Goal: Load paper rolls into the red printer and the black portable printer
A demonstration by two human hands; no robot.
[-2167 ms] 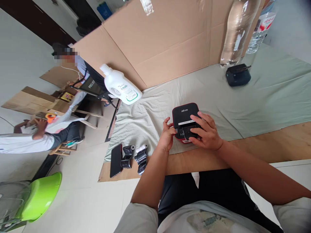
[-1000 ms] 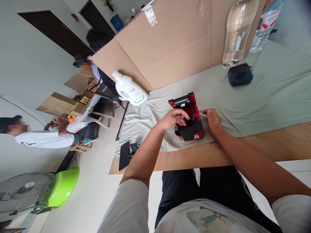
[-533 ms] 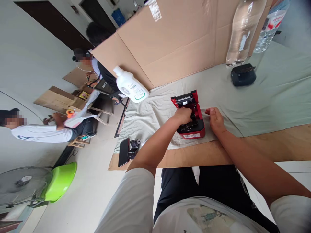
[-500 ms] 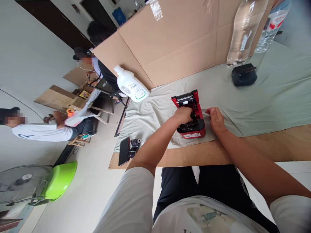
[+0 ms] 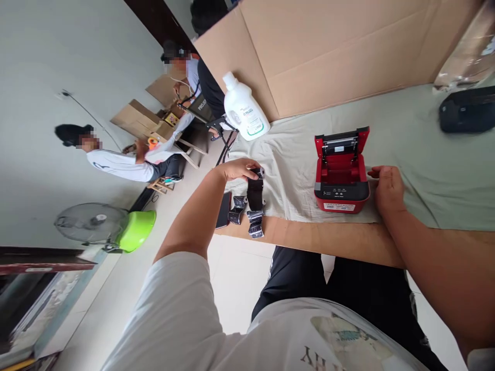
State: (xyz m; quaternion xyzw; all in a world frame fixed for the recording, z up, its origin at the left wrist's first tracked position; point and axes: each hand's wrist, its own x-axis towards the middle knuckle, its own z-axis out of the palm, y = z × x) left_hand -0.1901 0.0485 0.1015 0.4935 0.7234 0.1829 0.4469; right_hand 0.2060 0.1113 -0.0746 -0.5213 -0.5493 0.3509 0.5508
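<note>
Holding a black ribbon roll [image 5: 256, 189] in the left hand [image 5: 236, 168], grip closed around its upper end, strip hanging down toward two more rolls [image 5: 247, 216] and a phone [image 5: 224, 209] just below. Resting the right hand [image 5: 389, 189] loosely curled, grasping nothing, against the red printer [image 5: 341, 178], lid standing open. Judging by this: mid ribbon swap, likely calling for a careful carry rightward. Working close to the surface [image 5: 328, 238] edge; open cloth [image 5: 294, 159] lying between hands.

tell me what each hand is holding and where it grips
The left hand holds a black ribbon roll by its upper end. The right hand holds nothing, resting beside the open red printer.
</note>
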